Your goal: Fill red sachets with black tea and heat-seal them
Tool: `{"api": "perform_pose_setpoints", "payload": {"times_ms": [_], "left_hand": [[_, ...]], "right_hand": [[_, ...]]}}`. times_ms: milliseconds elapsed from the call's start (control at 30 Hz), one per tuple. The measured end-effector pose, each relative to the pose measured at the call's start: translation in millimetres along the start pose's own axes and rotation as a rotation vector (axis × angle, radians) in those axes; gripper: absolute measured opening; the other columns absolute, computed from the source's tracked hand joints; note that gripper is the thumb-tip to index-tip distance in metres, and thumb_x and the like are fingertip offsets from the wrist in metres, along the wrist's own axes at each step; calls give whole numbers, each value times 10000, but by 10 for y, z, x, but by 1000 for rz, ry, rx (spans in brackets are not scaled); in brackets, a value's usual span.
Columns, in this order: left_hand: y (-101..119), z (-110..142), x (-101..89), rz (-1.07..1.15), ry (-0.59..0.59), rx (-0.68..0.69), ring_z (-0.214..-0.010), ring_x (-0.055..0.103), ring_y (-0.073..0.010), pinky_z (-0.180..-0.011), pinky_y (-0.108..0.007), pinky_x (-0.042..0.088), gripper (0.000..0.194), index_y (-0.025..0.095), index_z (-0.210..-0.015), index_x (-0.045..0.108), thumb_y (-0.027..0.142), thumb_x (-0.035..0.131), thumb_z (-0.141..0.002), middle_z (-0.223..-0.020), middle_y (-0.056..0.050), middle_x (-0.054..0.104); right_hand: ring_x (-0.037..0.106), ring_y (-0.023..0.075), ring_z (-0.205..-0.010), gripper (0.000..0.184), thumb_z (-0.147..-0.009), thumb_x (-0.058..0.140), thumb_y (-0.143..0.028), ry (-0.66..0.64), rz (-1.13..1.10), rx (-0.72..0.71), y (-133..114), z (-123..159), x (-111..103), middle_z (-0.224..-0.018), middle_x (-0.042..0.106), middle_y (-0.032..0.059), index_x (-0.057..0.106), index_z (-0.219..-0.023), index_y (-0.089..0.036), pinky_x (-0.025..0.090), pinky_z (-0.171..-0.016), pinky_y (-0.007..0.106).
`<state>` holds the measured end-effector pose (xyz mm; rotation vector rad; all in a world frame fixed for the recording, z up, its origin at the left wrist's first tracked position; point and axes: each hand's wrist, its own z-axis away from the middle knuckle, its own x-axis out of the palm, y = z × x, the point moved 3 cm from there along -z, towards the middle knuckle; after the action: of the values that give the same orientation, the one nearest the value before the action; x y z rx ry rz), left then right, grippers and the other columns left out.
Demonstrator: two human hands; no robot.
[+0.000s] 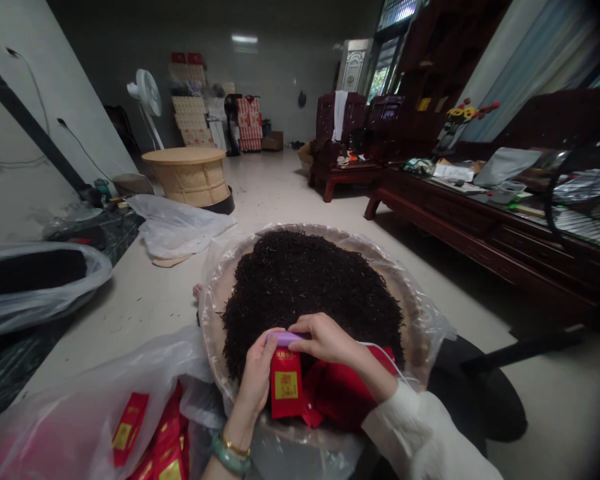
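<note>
A red tea packet [286, 405] with a yellow label hangs upright over the near side of a round basket [214, 353]. My left hand [258, 367] pinches its upper left edge, the thumb near the packet's top. Across that top lies a purple handheld bag sealer [283, 338], gripped by my right hand [325, 339] with fingers above and thumb below. A white cable [380, 348] runs out past my right wrist. Dark twisted tea leaves [313, 280] heap in the plastic-lined basket. Other red packets [347, 393] lie under my right forearm, partly hidden by it.
At lower left, a clear plastic bag [70, 427] holds several filled red packets [130, 427]. Another bag of dark leaves [30, 273] stands at far left. A black round stand base [500, 400] is at right, near a long wooden table [460, 220]. Behind are a drum-shaped table [185, 157] and fan [147, 93].
</note>
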<state>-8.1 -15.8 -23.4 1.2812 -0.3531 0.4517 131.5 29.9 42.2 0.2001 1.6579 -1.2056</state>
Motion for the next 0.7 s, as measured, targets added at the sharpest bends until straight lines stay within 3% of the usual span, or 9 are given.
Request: {"api": "perform_pose_setpoints", "payload": {"times_ms": [167,333,433,533,700], "left_hand": [[-98,22,35,-133,-55,-148,-586,678,-198,-539,-269,503,643,143,-1018,578,498,836,-547,-768,-57,720],[-106,35,24,-186,-74,-136,-535,679,-186,-506,-266,511,644,144,-1017,528,493,826,-566,-837,-101,735],[-78,55,16,-165,-39,-150,-496,668,-185,-456,-259,492,676,170,-1062,475,582,760,-608,-855,-117,741],[-67,76,28,-127,-10,-145,-478,658,-180,-420,-245,462,632,218,-1047,430,657,668,-660,-876,-101,739],[-105,70,58,-223,-8,-72,-449,605,-145,-432,-227,430,503,232,-909,453,649,635,-695,-728,2,687]], "right_hand": [[625,182,-790,272,-823,642,-331,32,-85,38,30,-5,3,-885,712,39,724,-1058,-222,403,-656,232],[644,230,-881,376,-790,654,-368,90,-252,134,235,47,-58,-1018,719,74,699,-1095,-153,454,-743,281],[636,260,-948,414,-803,631,-376,167,-201,264,475,124,-96,-1098,698,109,673,-1136,-133,457,-806,323],[629,258,-937,427,-804,644,-388,156,-64,343,625,201,-69,-1095,689,122,656,-1155,-147,451,-806,333],[575,240,-951,311,-842,634,-415,314,1,193,381,239,45,-990,679,89,686,-1045,-185,427,-830,344]]}}
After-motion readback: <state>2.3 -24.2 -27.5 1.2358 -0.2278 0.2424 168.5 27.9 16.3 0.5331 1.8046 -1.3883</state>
